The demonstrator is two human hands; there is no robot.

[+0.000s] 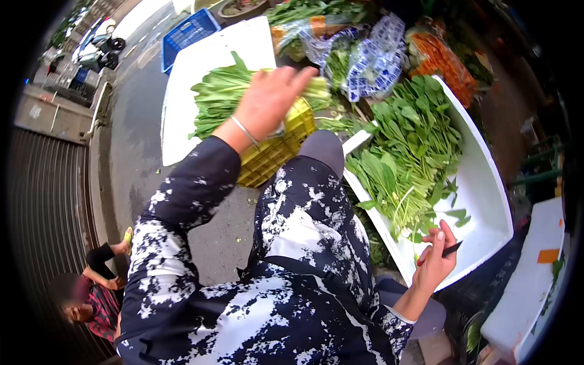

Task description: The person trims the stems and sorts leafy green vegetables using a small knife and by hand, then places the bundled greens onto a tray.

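Note:
My left hand (267, 103) reaches over a bunch of leafy greens (220, 91) laid on a white foam board (182, 121). Its fingers are stretched out and slightly blurred; the palm side is hidden. A yellow plastic crate (271, 159) stands under the bunch. Low on the right, my right hand (433, 261) is closed around a small tool with a black handle (451, 249), its working end mostly hidden by the fingers. Just beyond that hand, a pile of loose greens (413, 140) with long stems fills much of a white foam box (486, 207).
Bagged vegetables (371, 61) and an orange net bag (447, 64) lie at the back. A blue crate (190, 33) stands beyond the board. A person (100, 298) sits at lower left by a roller shutter (48, 201). A scooter (100, 45) is parked far left.

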